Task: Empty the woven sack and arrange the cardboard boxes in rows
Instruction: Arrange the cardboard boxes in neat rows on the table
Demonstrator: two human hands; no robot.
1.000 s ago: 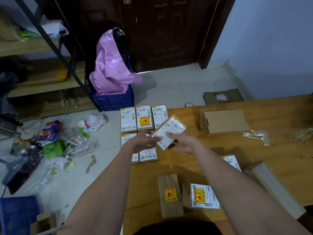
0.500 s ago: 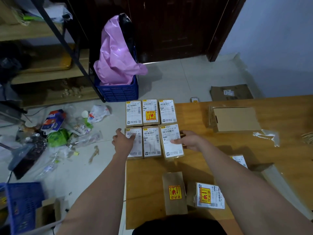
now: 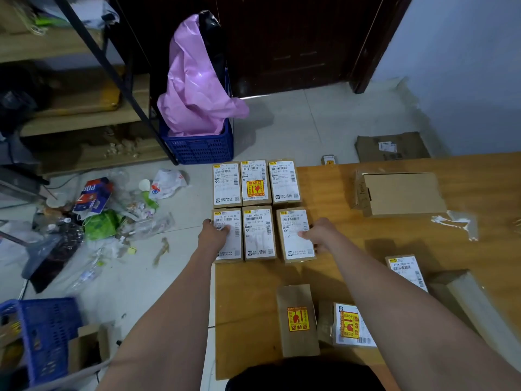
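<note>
Though slightly askew, boxes [image 3: 258, 210] lengthwise away.

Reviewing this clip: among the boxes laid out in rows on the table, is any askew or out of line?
Yes. In the near row, the right box sits turned slightly and a gap apart from the middle box, while the far row sits flush. The right hand rests on the turned box, the left hand on the left box.

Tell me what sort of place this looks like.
Probably a small parcel sorting or storage room: labelled cardboard boxes set in rows on a wooden table, open shelving by the wall, and packaging litter on the tiled floor.
</note>
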